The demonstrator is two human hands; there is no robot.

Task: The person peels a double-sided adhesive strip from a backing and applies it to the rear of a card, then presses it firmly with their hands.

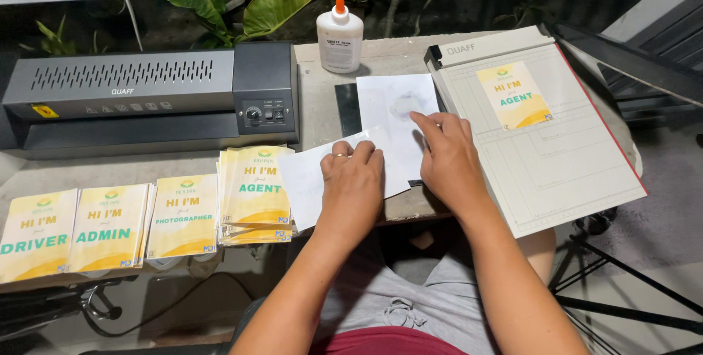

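Observation:
My left hand (351,179) lies knuckles up on a white card (304,179), fingers curled over its upper edge; a ring shows on one finger. My right hand (448,156) presses flat on a second white sheet (392,117) that has a faint glue smear near its top. The index finger points toward the smear. Both sheets lie on the concrete ledge (322,99) in front of me, partly overlapping.
A grey laminator (146,95) sits at the left. A white glue bottle (340,33) with an orange tip stands behind the sheets. A paper trimmer (542,150) at the right carries one yellow card (512,95). Stacks of yellow cards (256,194) line the ledge's left front.

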